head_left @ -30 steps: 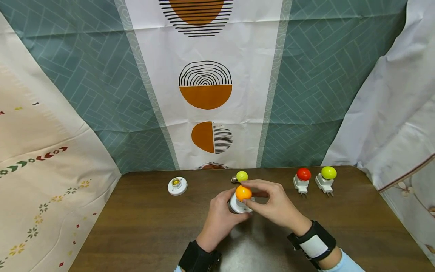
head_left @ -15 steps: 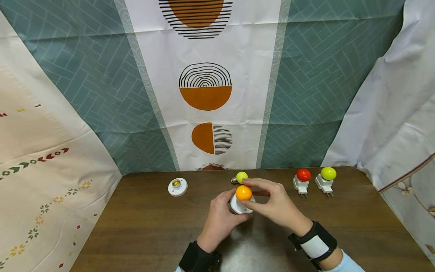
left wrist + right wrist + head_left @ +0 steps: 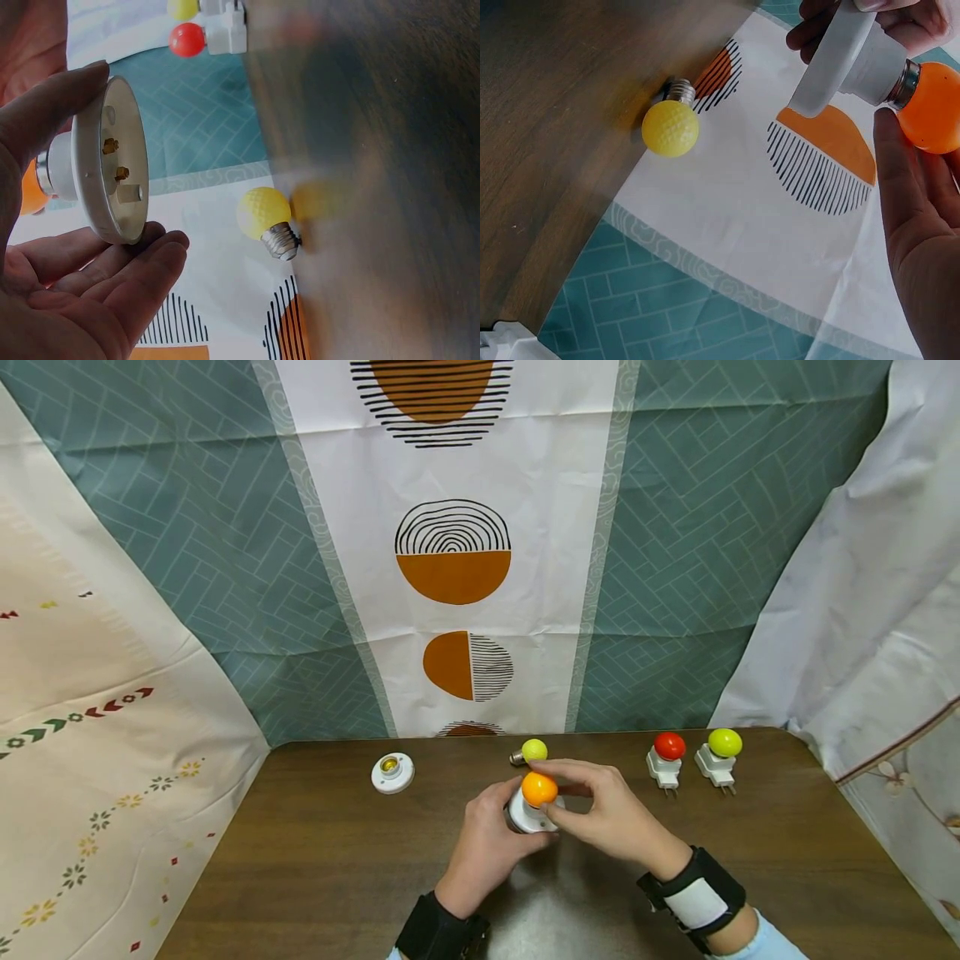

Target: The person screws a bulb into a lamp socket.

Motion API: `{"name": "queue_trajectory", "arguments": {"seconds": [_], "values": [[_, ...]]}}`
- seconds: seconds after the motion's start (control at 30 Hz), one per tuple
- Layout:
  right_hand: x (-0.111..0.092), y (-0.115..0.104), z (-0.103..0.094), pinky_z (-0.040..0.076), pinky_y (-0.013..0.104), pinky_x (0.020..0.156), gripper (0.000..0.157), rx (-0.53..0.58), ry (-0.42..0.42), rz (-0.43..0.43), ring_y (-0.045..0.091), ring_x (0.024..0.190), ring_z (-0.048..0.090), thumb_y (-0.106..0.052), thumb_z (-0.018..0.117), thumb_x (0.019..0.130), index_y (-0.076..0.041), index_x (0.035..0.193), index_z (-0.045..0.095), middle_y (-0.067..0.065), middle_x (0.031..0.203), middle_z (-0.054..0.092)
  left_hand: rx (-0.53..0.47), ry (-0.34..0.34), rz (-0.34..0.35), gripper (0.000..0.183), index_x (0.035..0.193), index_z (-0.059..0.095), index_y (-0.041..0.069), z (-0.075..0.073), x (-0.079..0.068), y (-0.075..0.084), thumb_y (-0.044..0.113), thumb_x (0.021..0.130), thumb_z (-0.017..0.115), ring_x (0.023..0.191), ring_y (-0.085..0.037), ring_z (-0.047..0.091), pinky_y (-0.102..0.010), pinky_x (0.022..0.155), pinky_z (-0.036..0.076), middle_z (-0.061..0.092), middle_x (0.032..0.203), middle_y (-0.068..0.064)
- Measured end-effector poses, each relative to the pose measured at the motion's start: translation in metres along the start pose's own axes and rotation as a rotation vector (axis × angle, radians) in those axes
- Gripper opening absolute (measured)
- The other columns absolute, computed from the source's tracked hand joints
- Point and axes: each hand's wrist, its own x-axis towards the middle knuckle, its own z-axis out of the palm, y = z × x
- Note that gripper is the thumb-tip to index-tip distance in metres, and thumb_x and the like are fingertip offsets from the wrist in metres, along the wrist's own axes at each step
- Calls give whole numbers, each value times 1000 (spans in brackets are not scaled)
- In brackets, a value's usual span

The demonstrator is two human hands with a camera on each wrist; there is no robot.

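My left hand (image 3: 487,835) grips the rim of a white round lamp holder (image 3: 88,161), raised above the table; its hollow underside with brass-coloured contacts shows in the left wrist view. An orange bulb (image 3: 539,789) sits in the holder's socket, part of its metal screw base (image 3: 905,84) visible between glass and socket. My right hand (image 3: 611,806) holds this bulb between thumb and fingers. Behind the hands, a yellow bulb (image 3: 534,749) with a metal screw base lies on its side on the table.
Another white lamp holder (image 3: 392,773), without a bulb, rests at the table's back left. At the back right lie two white plug-in sockets, one with a red bulb (image 3: 670,746), one with a yellow-green bulb (image 3: 725,742). Patterned cloth (image 3: 555,568) hangs behind the wooden table (image 3: 322,860).
My right thumb and fingertips have shifted slightly around the orange bulb. My left hand and the lamp holder stay nearly in place.
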Motion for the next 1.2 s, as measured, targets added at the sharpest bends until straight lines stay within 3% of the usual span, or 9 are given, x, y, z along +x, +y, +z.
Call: {"name": "queue_trajectory", "arguments": {"seconds": [0.3,0.5,0.7,0.93,1.2], "values": [[2,8,2,50,33,75,43,-27,69,-6,13,96,60,-29,74,79,-19,119,62,-2,115,60,6,-23,-31,70,126,55,19,-1,1,1,38,64,83,95,-7,52,-28,80,45,55,111,11],[4,-13,0,51,37,71,40,-49,118,3,15,91,61,-18,78,74,-10,111,65,2,107,63,0,-29,-28,67,124,56,22,0,3,1,37,65,83,93,-6,52,-31,80,47,56,108,13],[5,-27,-3,50,41,76,46,-52,117,10,19,99,59,-17,79,72,-8,114,63,1,113,61,5,-34,-34,67,124,56,20,0,2,1,38,65,83,94,-6,52,-29,82,45,55,108,13],[1,7,2,47,32,82,51,-53,47,-24,13,108,54,-32,73,80,-20,127,56,-4,125,54,20,-22,-21,69,125,56,20,0,1,0,37,64,83,95,-6,52,-26,81,44,55,109,12],[-1,12,3,47,32,83,46,-21,7,-31,13,105,56,-24,69,84,-20,128,56,-4,123,55,17,-5,-6,69,124,56,20,1,0,-1,35,63,83,95,-6,52,-26,80,45,56,110,12]]}}
